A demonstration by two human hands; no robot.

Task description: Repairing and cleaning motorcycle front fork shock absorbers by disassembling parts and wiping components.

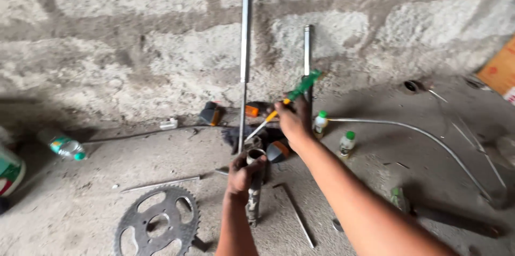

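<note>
Both forearms reach out over the concrete floor. Left hand (242,174) clenches an upright metal tube (254,194) just below its open top. Right hand (292,122), above and beyond the tube, grasps a green-handled screwdriver (287,100), shaft slanting down toward the opening.

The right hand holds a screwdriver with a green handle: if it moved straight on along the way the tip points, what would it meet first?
Most likely the open top of the metal tube that the left hand grips. The screwdriver in the right hand points down-left at it, though depth is unclear.
</note>
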